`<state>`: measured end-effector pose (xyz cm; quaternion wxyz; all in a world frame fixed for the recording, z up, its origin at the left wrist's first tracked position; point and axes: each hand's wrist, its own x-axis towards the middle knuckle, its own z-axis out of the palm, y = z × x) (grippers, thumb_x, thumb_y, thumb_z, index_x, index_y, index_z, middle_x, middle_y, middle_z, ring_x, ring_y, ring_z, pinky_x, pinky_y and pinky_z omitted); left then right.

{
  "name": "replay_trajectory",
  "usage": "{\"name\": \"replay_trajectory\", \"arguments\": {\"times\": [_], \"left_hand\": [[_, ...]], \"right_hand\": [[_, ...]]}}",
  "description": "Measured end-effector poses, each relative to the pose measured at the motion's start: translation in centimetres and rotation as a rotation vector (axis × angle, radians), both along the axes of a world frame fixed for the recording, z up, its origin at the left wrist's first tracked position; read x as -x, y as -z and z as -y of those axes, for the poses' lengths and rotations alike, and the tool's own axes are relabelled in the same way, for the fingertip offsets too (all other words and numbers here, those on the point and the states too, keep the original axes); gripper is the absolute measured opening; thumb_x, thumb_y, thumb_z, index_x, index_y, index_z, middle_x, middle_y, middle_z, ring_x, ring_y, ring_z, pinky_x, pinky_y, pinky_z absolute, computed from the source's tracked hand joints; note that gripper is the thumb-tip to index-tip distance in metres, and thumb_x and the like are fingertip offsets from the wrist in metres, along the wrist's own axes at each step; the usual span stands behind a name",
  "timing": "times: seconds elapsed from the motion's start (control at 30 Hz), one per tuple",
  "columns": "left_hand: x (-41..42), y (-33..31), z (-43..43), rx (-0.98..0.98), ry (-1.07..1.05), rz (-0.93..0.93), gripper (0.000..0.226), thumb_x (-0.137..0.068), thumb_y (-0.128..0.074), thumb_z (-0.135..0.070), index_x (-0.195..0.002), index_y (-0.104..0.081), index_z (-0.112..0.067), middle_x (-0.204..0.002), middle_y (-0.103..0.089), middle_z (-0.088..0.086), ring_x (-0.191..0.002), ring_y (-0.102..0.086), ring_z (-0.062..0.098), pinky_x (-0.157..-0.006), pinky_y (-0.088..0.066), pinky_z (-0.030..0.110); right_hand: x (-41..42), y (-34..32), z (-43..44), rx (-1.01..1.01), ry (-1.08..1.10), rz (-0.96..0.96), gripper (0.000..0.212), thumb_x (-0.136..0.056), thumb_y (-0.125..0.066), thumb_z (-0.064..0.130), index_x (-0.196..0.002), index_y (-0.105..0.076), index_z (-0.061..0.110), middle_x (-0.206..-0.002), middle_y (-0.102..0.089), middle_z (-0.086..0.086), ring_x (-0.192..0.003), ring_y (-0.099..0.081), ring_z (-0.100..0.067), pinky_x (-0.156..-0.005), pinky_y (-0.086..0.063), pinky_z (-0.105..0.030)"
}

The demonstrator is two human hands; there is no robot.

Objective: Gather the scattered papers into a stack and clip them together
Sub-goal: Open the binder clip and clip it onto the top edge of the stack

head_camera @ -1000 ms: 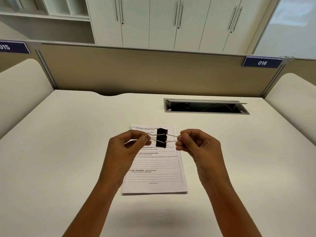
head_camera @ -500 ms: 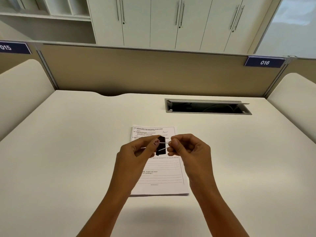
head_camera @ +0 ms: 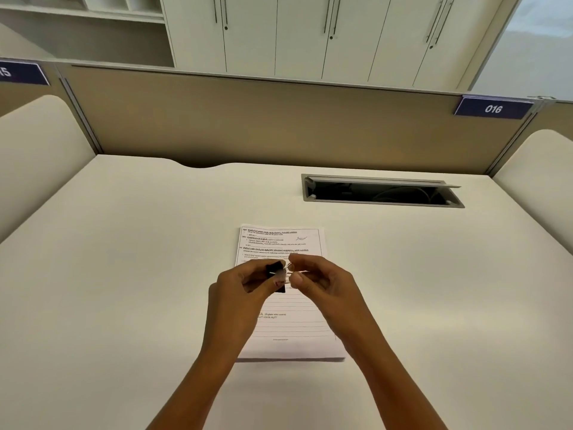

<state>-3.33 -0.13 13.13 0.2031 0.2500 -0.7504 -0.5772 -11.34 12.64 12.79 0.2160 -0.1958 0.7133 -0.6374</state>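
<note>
Change: binder clip [head_camera: 276, 276] handles, spread wide a second ago, now folded together | hands: left hand [head_camera: 245, 293] grips clip body, right hand [head_camera: 322, 283] pinches wire loops | stack [head_camera: 288, 330] squared on bench [head_camera: 124, 274], unclipped | I judge clip readied for stack's edge.

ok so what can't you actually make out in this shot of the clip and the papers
Head view only:
- Black metal binder clip: mostly hidden by the left hand and right hand; whether its mouth is open is unclear.
- White printed paper stack: middle covered by both hands; sheet count and print too small to tell.
- Grey desk cable hatch: its inside is too dark to read.
</note>
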Motion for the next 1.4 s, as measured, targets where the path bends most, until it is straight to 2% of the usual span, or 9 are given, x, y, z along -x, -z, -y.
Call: {"name": "replay_trajectory", "arguments": {"times": [0.23,0.33,0.43,0.57,0.67,0.77,0.87,1.0,1.4], "left_hand": [[1.4,1.1,1.8,0.032,0.018,0.042,0.023,-0.075,-0.075,-0.018,-0.097,-0.073,-0.025,-0.073,-0.071,-0.025,-0.073,-0.068,-0.005,-0.066,-0.044,0.000],[2.4,1.4,2.8,0.028,0.012,0.027,0.031,-0.080,-0.070,-0.015,-0.109,-0.069,-0.027,-0.091,-0.074,-0.014,-0.085,-0.069,-0.001,-0.076,-0.048,0.006],[4.0,2.3,3.9,0.026,-0.057,0.024,0.036,-0.089,-0.061,-0.013,-0.122,-0.062,-0.027,-0.107,-0.071,-0.009,-0.094,-0.067,0.006,-0.087,-0.053,0.021],[6.6,4.6,5.5,0.097,-0.162,0.111,0.036,-0.091,-0.059,-0.018,-0.126,-0.058,-0.021,-0.122,-0.063,-0.005,-0.097,-0.060,0.008,-0.072,-0.047,0.011],[8.2,6.3,6.5,0.151,-0.193,0.179,0.039,-0.089,-0.062,-0.017,-0.128,-0.055,-0.018,-0.128,-0.059,0.001,-0.099,-0.058,0.011,-0.069,-0.047,0.017],[9.4,7.5,7.4,0.194,-0.204,0.259,0.043,-0.088,-0.063,-0.018,-0.129,-0.052,-0.013,-0.131,-0.055,0.008,-0.109,-0.057,0.021,-0.085,-0.048,0.029],[10.4,8.4,8.1,0.232,-0.204,0.358,0.049,-0.087,-0.063,-0.020,-0.133,-0.048,-0.011,-0.138,-0.047,0.013,-0.125,-0.046,0.028,-0.103,-0.038,0.037],[11.4,8.9,8.6,0.253,-0.160,0.424,0.052,-0.088,-0.061,-0.018,-0.136,-0.043,-0.007,-0.142,-0.042,0.014,-0.131,-0.038,0.030,-0.107,-0.029,0.035],[14.0,9.8,10.0,0.297,-0.152,0.473,0.048,-0.092,-0.052,-0.011,-0.139,-0.041,-0.011,-0.135,-0.045,0.015,-0.127,-0.039,0.030,-0.101,-0.033,0.032]], "right_hand": [[2.8,1.0,1.4,-0.070,-0.135,-0.015,0.030,-0.082,-0.071,0.009,-0.110,-0.067,0.016,-0.105,-0.071,-0.001,-0.095,-0.069,-0.012,-0.085,-0.055,-0.024],[4.1,1.7,2.7,-0.029,-0.092,-0.058,0.030,-0.082,-0.071,0.009,-0.111,-0.066,0.016,-0.104,-0.071,0.000,-0.097,-0.068,-0.010,-0.087,-0.055,-0.026],[4.9,3.1,4.6,-0.004,0.065,-0.224,0.032,-0.084,-0.069,0.013,-0.115,-0.062,0.017,-0.109,-0.067,0.003,-0.102,-0.065,-0.007,-0.091,-0.053,-0.022],[5.7,5.3,7.6,0.060,0.280,-0.361,0.035,-0.087,-0.065,0.009,-0.121,-0.056,0.011,-0.116,-0.062,0.002,-0.104,-0.060,-0.004,-0.090,-0.049,-0.013],[6.4,7.4,9.3,0.069,0.325,-0.417,0.035,-0.089,-0.062,0.007,-0.122,-0.052,0.013,-0.118,-0.058,0.001,-0.104,-0.059,-0.005,-0.089,-0.047,-0.013],[6.7,9.5,10.0,0.073,0.330,-0.437,0.035,-0.090,-0.060,0.007,-0.123,-0.050,0.012,-0.119,-0.055,-0.002,-0.104,-0.060,-0.009,-0.089,-0.049,-0.017],[6.9,11.1,10.1,0.071,0.308,-0.426,0.036,-0.090,-0.060,0.006,-0.124,-0.049,0.010,-0.119,-0.055,-0.003,-0.103,-0.061,-0.011,-0.089,-0.051,-0.021],[7.0,12.1,9.9,0.071,0.275,-0.424,0.036,-0.088,-0.062,0.005,-0.122,-0.051,0.009,-0.116,-0.055,0.002,-0.100,-0.062,-0.010,-0.088,-0.052,-0.025],[7.4,12.5,10.1,0.068,0.244,-0.411,0.037,-0.086,-0.065,0.005,-0.121,-0.052,0.009,-0.114,-0.057,-0.003,-0.099,-0.062,-0.009,-0.087,-0.052,-0.021]]}}
